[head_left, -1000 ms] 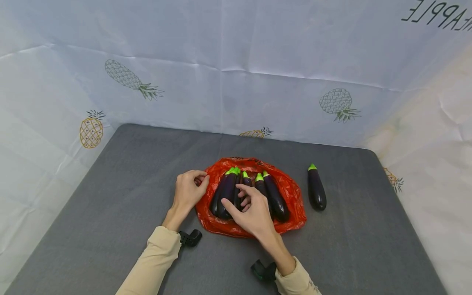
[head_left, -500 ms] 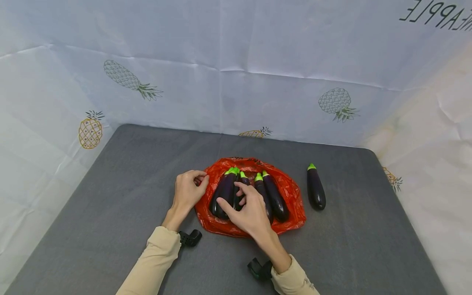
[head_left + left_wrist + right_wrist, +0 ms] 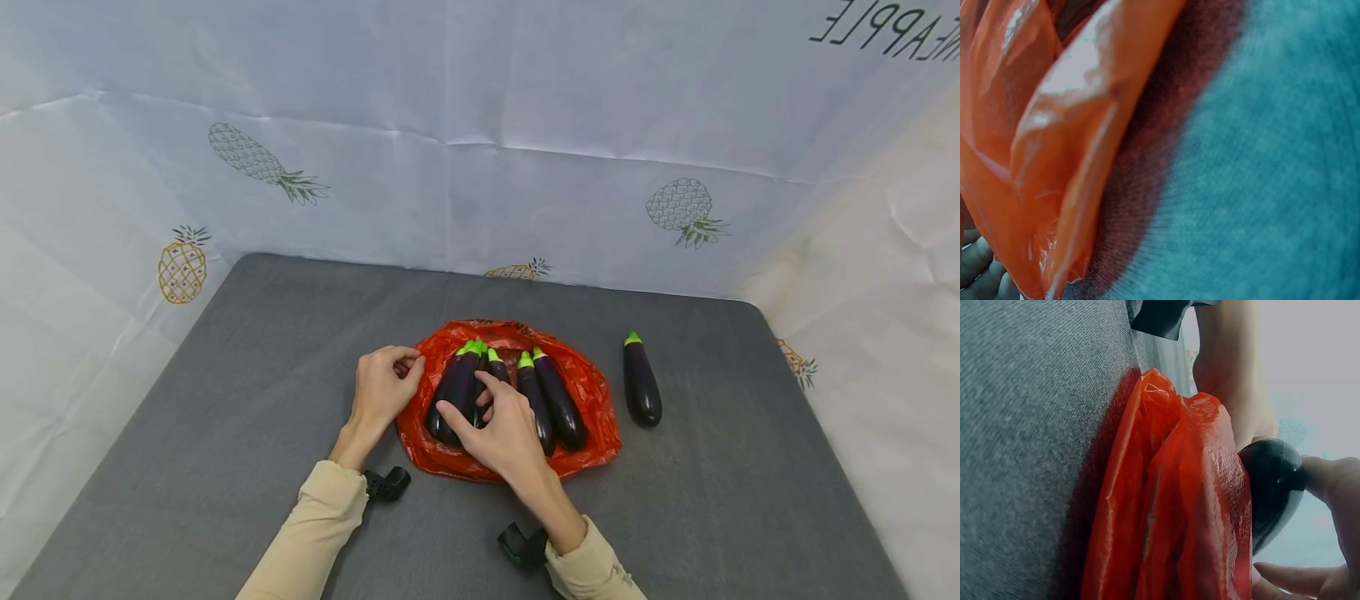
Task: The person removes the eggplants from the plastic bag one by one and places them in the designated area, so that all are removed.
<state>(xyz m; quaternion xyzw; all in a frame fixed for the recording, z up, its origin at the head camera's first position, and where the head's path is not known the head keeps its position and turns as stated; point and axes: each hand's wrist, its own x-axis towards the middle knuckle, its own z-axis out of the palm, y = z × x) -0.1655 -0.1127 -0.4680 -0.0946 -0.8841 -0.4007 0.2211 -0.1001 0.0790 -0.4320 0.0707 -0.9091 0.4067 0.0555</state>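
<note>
A red plastic bag (image 3: pixel 600 392) lies spread on the grey table with several dark purple eggplants (image 3: pixel 564 412) on it, their green caps pointing away from me. At the bag's left edge my left hand (image 3: pixel 381 385) pinches the plastic between thumb and fingers; the left wrist view shows the red film (image 3: pixel 1079 125) drawn up into folds. My right hand (image 3: pixel 502 421) lies over the middle eggplants, thumb spread from its bent fingers. In the right wrist view the thumb (image 3: pixel 1341 484) meets the rounded end of an eggplant (image 3: pixel 1266 487). The palm hides part of another.
One more eggplant (image 3: pixel 642 381) lies alone on the table (image 3: pixel 720 467) to the right of the bag. Behind the table hangs a white cloth (image 3: pixel 420 183) with pineapple prints. Black wrist cameras (image 3: pixel 522 546) sit under both wrists.
My right hand has shifted slightly left, and the eggplant beneath its index finger has edged left too, widening the gap beside it. My left hand stays at the bag's edge.
</note>
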